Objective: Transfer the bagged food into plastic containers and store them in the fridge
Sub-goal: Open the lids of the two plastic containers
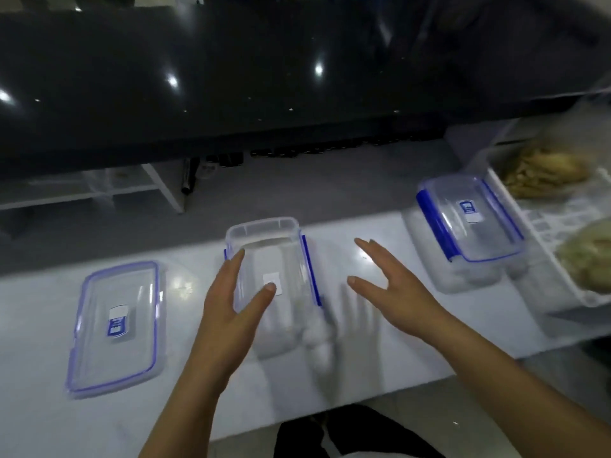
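Note:
An open clear plastic container point(264, 233) with blue clips stands in the middle of the white counter point(380, 365). My left hand point(231, 309) is at its left wall, fingers spread, thumb over its inside. My right hand point(390, 285) hovers open to its right, holding nothing. A loose clear lid point(115, 325) with a blue seal lies flat at the left. A second container point(469, 226) with its lid on stands at the right. Bagged food point(545, 173) lies in a white tray point(568, 292) at the far right, with another bag point(591, 256) nearer me.
A raised black glossy counter point(231, 77) runs across the back. Below it is a grey floor area with white shelving point(99, 190). The white counter's near edge runs diagonally at bottom right, above dark clothing point(347, 431).

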